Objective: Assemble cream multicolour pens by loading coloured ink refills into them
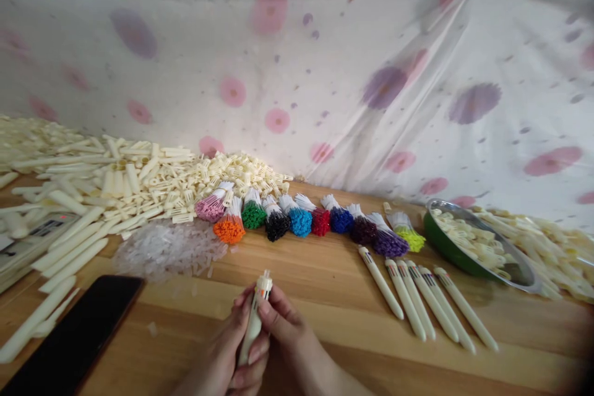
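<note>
A cream multicolour pen (253, 322) stands tilted between my hands at the front middle of the table. My left hand (227, 346) wraps round its barrel from the left. With thumb and fingers, my right hand (292, 328) pinches the upper part, just under the clear-looking top end. Coloured slider tabs show in slots near that top. Beyond the hands lie bundles of thin refills with coloured tips, among them an orange bundle (229, 223), a green bundle (253, 210) and a purple bundle (388, 238).
Several multicolour pens (420, 303) lie side by side at right. Behind them is a green bowl (445, 247) of cream parts. A phone (78, 340), clear plastic pieces (167, 250) and heaped cream pen parts (125, 179) occupy the left. A spotted sheet (288, 62) hangs behind.
</note>
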Action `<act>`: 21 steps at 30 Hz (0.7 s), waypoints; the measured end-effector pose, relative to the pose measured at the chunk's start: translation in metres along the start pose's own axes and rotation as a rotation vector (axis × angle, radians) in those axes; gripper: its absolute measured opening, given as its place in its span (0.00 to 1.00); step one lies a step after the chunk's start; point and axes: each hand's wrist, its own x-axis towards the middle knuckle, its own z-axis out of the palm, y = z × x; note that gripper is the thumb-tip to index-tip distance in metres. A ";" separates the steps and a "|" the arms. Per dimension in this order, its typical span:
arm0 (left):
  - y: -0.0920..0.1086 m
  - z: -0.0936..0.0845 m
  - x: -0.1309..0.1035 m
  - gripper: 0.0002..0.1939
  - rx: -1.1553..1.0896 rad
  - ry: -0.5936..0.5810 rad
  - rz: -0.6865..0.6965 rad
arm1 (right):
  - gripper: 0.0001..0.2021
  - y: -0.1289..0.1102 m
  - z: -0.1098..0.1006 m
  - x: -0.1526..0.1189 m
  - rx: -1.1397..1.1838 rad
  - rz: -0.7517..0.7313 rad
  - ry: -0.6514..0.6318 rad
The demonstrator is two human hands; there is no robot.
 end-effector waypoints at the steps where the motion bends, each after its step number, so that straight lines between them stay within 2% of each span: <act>1: 0.001 0.000 0.000 0.25 -0.001 0.011 0.006 | 0.19 0.000 0.000 0.000 0.008 -0.004 -0.003; 5: 0.003 0.000 0.002 0.27 -0.007 -0.054 -0.035 | 0.21 -0.005 0.003 -0.001 0.043 0.010 -0.060; 10: 0.001 -0.007 0.004 0.25 -0.055 -0.164 -0.124 | 0.28 -0.020 0.005 0.000 0.173 0.165 -0.153; 16: -0.002 -0.012 0.005 0.21 -0.072 -0.226 -0.156 | 0.15 -0.023 0.002 -0.001 0.194 0.174 -0.200; 21: 0.006 -0.008 0.006 0.17 -0.199 -0.283 -0.158 | 0.26 -0.013 0.005 0.000 0.203 0.124 -0.177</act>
